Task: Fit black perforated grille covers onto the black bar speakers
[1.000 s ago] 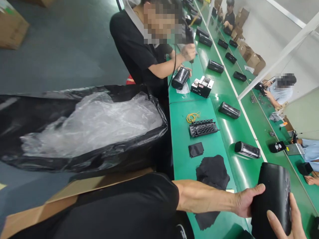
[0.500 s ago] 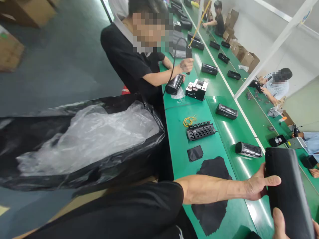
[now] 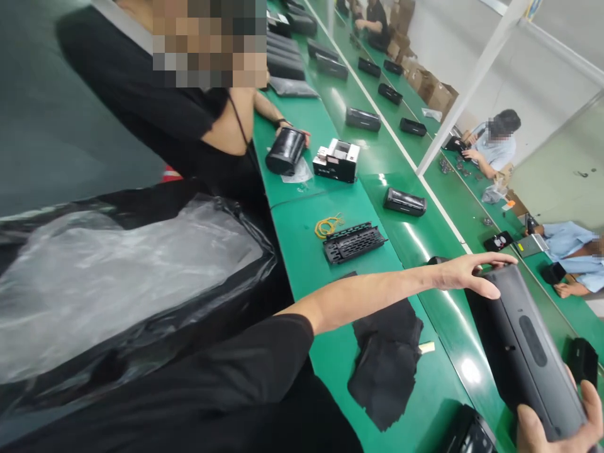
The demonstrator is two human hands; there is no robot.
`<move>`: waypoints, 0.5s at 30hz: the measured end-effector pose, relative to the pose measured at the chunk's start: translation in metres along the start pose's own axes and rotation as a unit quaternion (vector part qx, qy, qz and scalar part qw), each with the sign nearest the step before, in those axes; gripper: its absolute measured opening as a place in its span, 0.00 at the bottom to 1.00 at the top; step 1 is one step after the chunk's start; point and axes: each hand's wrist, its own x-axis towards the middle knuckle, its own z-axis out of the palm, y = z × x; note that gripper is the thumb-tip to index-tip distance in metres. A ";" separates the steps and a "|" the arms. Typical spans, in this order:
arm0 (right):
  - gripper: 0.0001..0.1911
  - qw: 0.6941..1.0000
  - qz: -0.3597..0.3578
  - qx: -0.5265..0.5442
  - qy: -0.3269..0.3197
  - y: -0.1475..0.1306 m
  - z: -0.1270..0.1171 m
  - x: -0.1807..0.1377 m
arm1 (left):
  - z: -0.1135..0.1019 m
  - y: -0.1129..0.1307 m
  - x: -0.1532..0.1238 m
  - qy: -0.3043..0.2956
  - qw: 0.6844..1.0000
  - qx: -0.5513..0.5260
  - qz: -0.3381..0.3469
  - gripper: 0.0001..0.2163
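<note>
A long black speaker housing (image 3: 528,352) is held up between my two hands at the right, tilted, with an oval panel on the face toward me. My left hand (image 3: 465,275) grips its upper end, thumb along one side and fingers over the end cap. At the lower end my right hand (image 3: 557,418) is closed round it, thumb on the near side and fingers on the far side. Below my left forearm lie thin black sheets (image 3: 384,371) on the green table. Another glossy black housing (image 3: 469,434) stands at the bottom edge, partly cut off.
A perforated black grille part (image 3: 353,242) and a yellow cord (image 3: 326,226) lie on the green table (image 3: 295,251). Beyond are a small box (image 3: 337,160) and a co-worker's housing (image 3: 285,151). More housings line the belt. A black bag with clear plastic (image 3: 141,264) is at left.
The housing has turned in my hands, so its oval-panel face now shows. My left hand has shifted to its upper end. The nearby co-worker's raised tool is no longer in view.
</note>
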 end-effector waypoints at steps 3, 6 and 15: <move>0.60 0.999 0.005 -0.043 0.017 -0.019 -0.005 -0.002 | 0.001 0.003 -0.008 -0.005 1.000 -0.020 0.000 0.42; 0.54 0.996 0.032 -0.066 0.043 -0.023 -0.013 -0.001 | 0.005 -0.004 -0.010 -0.007 0.999 -0.043 0.005 0.43; 0.49 0.989 0.136 0.058 -0.016 0.017 -0.004 -0.001 | 0.014 -0.081 -0.021 0.078 0.990 -0.112 -0.031 0.39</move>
